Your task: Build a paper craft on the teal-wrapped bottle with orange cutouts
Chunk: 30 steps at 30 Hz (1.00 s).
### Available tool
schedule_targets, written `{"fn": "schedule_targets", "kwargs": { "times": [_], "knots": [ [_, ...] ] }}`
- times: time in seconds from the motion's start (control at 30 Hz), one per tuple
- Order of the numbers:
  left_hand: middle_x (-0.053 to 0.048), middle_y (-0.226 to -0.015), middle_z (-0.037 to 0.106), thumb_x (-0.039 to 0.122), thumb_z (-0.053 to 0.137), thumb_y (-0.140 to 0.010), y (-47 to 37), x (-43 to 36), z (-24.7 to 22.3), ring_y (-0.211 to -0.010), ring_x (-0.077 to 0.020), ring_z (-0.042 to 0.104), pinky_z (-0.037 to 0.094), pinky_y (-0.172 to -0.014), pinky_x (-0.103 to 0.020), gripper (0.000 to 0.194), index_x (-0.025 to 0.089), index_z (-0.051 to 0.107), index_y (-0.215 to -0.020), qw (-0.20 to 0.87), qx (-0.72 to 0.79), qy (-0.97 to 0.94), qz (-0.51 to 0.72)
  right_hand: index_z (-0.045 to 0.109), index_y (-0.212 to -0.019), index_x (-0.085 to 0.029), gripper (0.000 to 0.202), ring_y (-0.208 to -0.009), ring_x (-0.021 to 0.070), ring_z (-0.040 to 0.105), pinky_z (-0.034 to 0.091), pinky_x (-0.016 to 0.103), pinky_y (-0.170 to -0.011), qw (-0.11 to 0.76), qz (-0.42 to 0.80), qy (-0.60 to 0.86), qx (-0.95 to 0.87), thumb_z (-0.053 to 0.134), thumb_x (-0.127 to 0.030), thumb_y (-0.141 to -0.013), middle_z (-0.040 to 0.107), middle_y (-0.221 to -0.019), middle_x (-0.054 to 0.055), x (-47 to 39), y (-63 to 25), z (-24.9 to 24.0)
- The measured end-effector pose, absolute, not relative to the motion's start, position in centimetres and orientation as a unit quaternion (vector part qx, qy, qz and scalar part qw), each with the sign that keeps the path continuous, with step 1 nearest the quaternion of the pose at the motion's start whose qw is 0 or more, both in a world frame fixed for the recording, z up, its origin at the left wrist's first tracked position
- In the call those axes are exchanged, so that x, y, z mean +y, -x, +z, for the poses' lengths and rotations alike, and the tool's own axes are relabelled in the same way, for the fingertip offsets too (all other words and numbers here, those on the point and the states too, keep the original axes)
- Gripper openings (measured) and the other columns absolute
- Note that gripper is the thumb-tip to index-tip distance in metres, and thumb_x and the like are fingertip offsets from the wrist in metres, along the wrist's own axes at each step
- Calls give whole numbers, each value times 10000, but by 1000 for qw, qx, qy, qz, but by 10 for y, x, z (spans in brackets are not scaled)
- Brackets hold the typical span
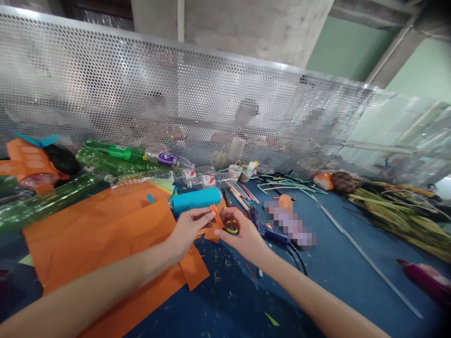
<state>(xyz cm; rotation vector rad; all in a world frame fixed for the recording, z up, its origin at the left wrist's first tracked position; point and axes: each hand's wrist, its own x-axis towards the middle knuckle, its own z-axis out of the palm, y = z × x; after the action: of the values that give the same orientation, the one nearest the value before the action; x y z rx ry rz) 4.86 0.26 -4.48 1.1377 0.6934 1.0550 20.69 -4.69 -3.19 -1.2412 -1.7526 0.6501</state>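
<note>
Between both hands is a small folded piece of orange paper (216,217). My left hand (193,229) pinches it with thumb and fingertips from the left. From the right, my right hand (243,234) has curled fingers and thumb at its edge; a narrow gap shows between them, and contact is hard to make out. Just beyond my left hand lies a bottle wrapped in blue paper (196,200). Large orange sheets (141,234) spread under and beside my left forearm. A blue glue gun (271,233) rests to the right of my right hand.
Green plastic bottles (105,159) and clear bottles (141,178) lie along the perforated metal screen (211,94). Several coloured pens (243,193), a long pale strip (369,265) and dried leaves (398,211) lie farther right. An orange paper model (31,162) stands far left.
</note>
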Motion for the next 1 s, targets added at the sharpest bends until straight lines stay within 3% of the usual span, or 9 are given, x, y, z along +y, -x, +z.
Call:
{"fn": "schedule_targets", "kwargs": {
  "times": [0.23, 1.0],
  "knots": [
    [-47, -831, 723, 335, 778, -622, -51, 4, -49, -769, -143, 637, 495, -758, -231, 289, 165, 740, -852, 674, 320, -461, 480, 521, -851, -198, 124, -668, 139, 588, 499, 254, -644, 475, 240, 521, -667, 594, -281, -795, 593, -764, -1, -42, -204, -52],
    [-47, -766, 723, 313, 746, -665, -47, 4, -44, -746, -135, 638, 488, -759, -234, 178, 177, 738, -781, 655, 342, -502, 449, 586, -822, -199, 62, -723, 155, 608, 500, 262, -702, 500, 191, 508, -675, 555, -252, -831, 641, -794, 22, -45, -213, -53]
  ]
}}
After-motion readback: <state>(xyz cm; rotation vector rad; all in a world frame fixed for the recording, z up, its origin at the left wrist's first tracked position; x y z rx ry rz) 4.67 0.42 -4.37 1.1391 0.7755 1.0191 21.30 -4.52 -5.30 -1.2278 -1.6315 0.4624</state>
